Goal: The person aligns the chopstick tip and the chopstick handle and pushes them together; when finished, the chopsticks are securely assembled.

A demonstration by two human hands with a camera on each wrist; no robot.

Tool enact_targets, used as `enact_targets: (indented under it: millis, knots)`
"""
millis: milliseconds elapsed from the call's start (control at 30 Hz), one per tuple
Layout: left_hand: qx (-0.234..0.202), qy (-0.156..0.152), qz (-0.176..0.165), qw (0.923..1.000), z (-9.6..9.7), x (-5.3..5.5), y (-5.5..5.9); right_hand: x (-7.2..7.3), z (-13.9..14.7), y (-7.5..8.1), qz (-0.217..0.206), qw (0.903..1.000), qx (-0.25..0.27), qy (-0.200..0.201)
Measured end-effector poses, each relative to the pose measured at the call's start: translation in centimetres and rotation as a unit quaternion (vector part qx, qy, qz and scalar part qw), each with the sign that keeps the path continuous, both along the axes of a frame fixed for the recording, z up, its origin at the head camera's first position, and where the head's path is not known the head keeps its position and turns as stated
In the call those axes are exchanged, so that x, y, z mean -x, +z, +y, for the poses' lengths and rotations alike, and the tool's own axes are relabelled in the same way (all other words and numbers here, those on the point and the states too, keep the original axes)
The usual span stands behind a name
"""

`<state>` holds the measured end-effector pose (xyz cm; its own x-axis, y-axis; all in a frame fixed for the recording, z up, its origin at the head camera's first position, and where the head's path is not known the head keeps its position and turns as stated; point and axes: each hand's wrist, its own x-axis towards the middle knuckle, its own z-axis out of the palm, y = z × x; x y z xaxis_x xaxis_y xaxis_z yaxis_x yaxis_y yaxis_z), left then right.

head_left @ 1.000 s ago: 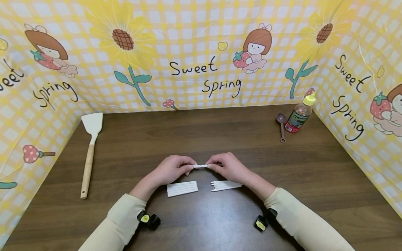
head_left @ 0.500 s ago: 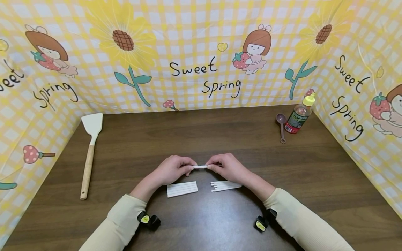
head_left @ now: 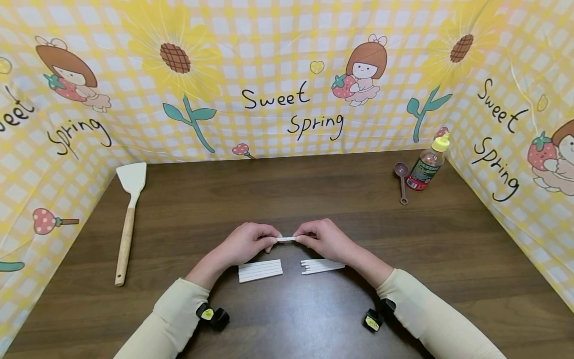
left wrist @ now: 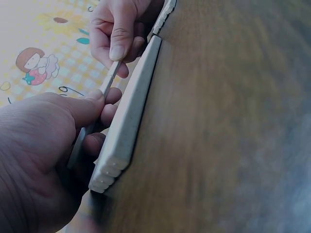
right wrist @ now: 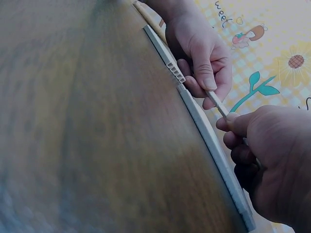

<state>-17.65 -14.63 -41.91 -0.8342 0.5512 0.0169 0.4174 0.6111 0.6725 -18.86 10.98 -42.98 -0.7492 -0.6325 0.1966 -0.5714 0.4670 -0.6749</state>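
Between finger and thumb, my left hand [head_left: 248, 243] pinches a white stick [head_left: 280, 239]. From the other side my right hand [head_left: 325, 239] pinches a second one, and the two meet end to end in one line. The joint also shows between both hands' fingertips in the right wrist view, where the held stick [right wrist: 219, 105] is thin and pale. Closer to the body lies a neat row of white sticks [head_left: 260, 270], whose ends look hollow in the right wrist view. Another group of white sticks [head_left: 319, 266], with uneven narrower ends, lies partly hidden by my right wrist.
A white spatula with a wooden handle [head_left: 125, 244] lies at the left of the brown table [head_left: 269, 194]. At the back right stand a yellow-capped bottle [head_left: 426, 167] and, beside it, a brown measuring spoon [head_left: 402, 182]. A patterned yellow cloth [head_left: 278, 60] walls the table.
The dark break between the two held sticks has narrowed, so they now look like one nearly continuous line. Both hands stay almost in place, and the lying sticks have not moved.
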Motion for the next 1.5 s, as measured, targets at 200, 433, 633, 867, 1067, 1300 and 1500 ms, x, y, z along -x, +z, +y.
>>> enact_targets:
  millis: [200, 433, 633, 867, 1067, 1300, 1500]
  knots:
    - [-0.003, -0.004, 0.001, 1.0000, 0.01, -0.01, 0.01, -0.10, 0.03, 0.14, -0.004, 1.0000, 0.002, 0.004]
    - [-0.005, -0.002, 0.001, 1.0000, 0.08, -0.02, 0.02, -0.05, 0.05, 0.11, -0.004, 1.0000, 0.001, 0.002]
    - [-0.004, -0.001, -0.004, 1.0000, 0.11, 0.00, 0.06, -0.05, 0.03, 0.08, -0.005, 1.0000, -0.001, 0.000]
    - [-0.007, -0.006, -0.003, 1.0000, 0.08, 0.04, -0.03, -0.08, -0.02, 0.06, -0.007, 1.0000, -0.005, -0.002]
    - [-0.010, -0.004, -0.011, 0.9999, 0.05, 0.03, -0.08, -0.16, -0.06, 0.16, -0.013, 0.9999, -0.004, 0.003]
    - [-0.017, -0.002, -0.012, 0.9998, 0.11, 0.04, -0.05, -0.09, -0.07, 0.13, -0.010, 0.9999, -0.005, 0.005]
    - [-0.027, -0.007, -0.010, 0.9996, 0.15, 0.03, -0.19, -0.14, -0.10, 0.16, -0.013, 0.9999, -0.003, 0.006]
